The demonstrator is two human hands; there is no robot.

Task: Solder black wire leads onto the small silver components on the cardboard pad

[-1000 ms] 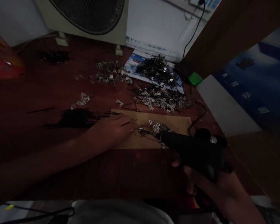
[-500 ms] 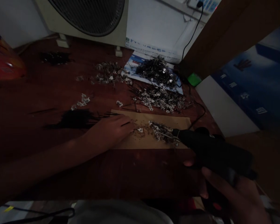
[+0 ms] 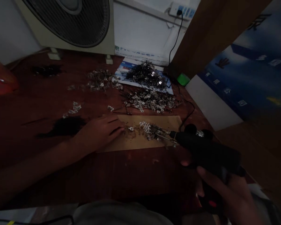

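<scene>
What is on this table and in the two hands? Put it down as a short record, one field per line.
Left hand: at the left end of a brown sheet; small pale piece just past its fingertips, grip unclear
Right hand: gripping a black gun-shaped tool
Tool tip: at a small heap on the sheet; contact unclear
Beyond the sheet: larger pale-and-dark heap
Near left forearm: dark bundle
Back of table: fan-fronted unit
Lighting: dim

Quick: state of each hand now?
Left hand: apparently pinching a thin stem with a small clear piece at its end.
Right hand: closed around a black gun-shaped tool.
</scene>
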